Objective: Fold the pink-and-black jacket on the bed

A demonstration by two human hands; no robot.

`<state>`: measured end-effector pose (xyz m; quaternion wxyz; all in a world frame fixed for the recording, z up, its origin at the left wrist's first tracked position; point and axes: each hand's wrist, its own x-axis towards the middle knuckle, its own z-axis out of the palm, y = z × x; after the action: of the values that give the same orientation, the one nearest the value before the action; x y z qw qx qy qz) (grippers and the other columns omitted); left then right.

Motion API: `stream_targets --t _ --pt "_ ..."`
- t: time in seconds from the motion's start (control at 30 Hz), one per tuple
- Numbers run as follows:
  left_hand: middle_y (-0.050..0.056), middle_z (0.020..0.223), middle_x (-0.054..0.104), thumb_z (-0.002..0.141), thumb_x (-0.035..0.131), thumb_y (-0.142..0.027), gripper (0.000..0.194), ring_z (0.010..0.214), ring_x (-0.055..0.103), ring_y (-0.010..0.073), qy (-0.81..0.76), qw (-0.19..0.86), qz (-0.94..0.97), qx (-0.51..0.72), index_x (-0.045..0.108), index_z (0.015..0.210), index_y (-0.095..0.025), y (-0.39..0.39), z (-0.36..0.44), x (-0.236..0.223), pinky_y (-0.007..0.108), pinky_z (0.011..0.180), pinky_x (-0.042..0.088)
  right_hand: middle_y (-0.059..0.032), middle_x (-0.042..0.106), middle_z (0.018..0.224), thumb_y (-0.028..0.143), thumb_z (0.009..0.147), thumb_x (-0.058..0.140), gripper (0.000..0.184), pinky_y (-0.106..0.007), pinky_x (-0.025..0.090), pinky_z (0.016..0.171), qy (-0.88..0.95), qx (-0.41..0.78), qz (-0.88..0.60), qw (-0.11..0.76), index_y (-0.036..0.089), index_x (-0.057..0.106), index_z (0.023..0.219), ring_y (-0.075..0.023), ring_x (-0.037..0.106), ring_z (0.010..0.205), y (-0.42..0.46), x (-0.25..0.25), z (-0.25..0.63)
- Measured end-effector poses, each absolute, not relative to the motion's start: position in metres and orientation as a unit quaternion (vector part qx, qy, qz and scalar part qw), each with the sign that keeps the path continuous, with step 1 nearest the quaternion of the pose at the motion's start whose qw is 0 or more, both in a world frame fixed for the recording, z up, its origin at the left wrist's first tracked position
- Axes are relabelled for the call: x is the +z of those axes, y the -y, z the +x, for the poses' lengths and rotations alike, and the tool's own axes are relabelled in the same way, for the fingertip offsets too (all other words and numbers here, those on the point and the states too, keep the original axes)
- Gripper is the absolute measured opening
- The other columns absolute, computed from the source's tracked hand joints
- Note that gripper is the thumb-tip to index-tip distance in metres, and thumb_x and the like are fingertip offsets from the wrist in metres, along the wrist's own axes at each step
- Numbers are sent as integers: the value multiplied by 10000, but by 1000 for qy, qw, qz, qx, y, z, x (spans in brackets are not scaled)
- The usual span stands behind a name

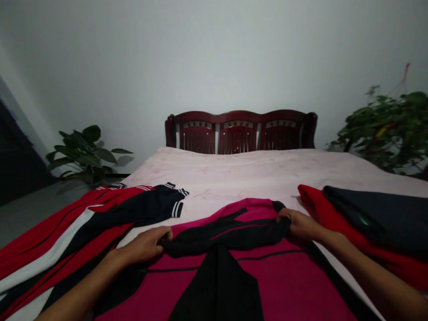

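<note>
A magenta and black jacket (287, 281) lies spread on the bed in front of me. Its upper part is bunched into a dark band running across from one hand to the other. My left hand (149, 243) is closed on the left end of this band, fingers pinching the black cloth. At the right end, my right hand (299, 223) grips the black fabric the same way. The jacket's lower part runs out of view at the bottom. Whether the band is a collar or a folded sleeve, I cannot tell.
Red, navy and white striped clothes (83, 232) lie to the left. Folded red cloth (321, 207) and dark cloth (394, 214) lie to the right. The bed has a pale pink sheet (234, 171). Beyond are a wooden headboard (237, 129), a left plant (83, 151) and a right plant (388, 129).
</note>
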<state>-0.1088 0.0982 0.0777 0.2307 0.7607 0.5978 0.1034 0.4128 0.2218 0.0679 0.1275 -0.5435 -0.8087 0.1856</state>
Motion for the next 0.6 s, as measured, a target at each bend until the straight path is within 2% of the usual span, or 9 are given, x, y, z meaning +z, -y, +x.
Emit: stream_targets --t 0.07,0.13,0.23,0.33,0.4,0.5,0.6 --pt "-11 1022 690 624 561 -192 471 916 619 225 -594 222 767 99 653 1074 -291 -96 -96 81 271 742 419 -16 727 850 181 621 556 264 -272 483 735 805 259 -520 118 217 676 852 -209 654 806 -225 72 413" --pt "0 1015 700 654 605 -252 443 904 629 239 -591 217 771 88 668 1090 -296 -99 -85 83 277 729 424 -17 724 828 183 620 540 249 -268 483 700 800 290 -512 121 208 665 834 -202 651 772 -230 81 410" --pt "27 944 702 724 558 -301 241 878 632 240 -582 226 775 98 697 912 -242 -107 -80 82 288 749 447 -19 704 792 218 697 489 200 -272 468 674 808 206 -522 178 205 642 824 -191 632 740 -236 96 402" --pt "39 1007 703 761 509 -311 239 952 626 234 -559 259 767 179 684 889 -210 -115 -89 83 303 874 468 -37 711 835 255 770 436 263 -287 470 684 787 116 -561 227 208 659 900 -202 636 773 -240 111 393" --pt "34 1056 715 791 488 -341 292 1007 630 239 -562 306 729 243 688 956 -207 -118 -100 86 320 940 470 -68 726 991 262 804 404 347 -305 485 761 767 86 -601 207 203 680 1007 -225 652 901 -247 119 384" --pt "35 1167 719 819 475 -409 415 1112 628 265 -587 368 651 311 684 1118 -209 -119 -112 88 351 1005 468 -115 666 1261 250 789 451 497 -323 471 895 754 74 -642 119 175 633 1246 -252 629 1100 -263 120 368" --pt "59 1260 690 793 498 -465 515 1206 589 297 -620 354 617 331 674 1197 -198 -120 -116 86 384 1043 457 -158 666 1264 258 728 547 592 -338 483 867 754 90 -647 68 139 608 1305 -274 648 1082 -278 108 351"
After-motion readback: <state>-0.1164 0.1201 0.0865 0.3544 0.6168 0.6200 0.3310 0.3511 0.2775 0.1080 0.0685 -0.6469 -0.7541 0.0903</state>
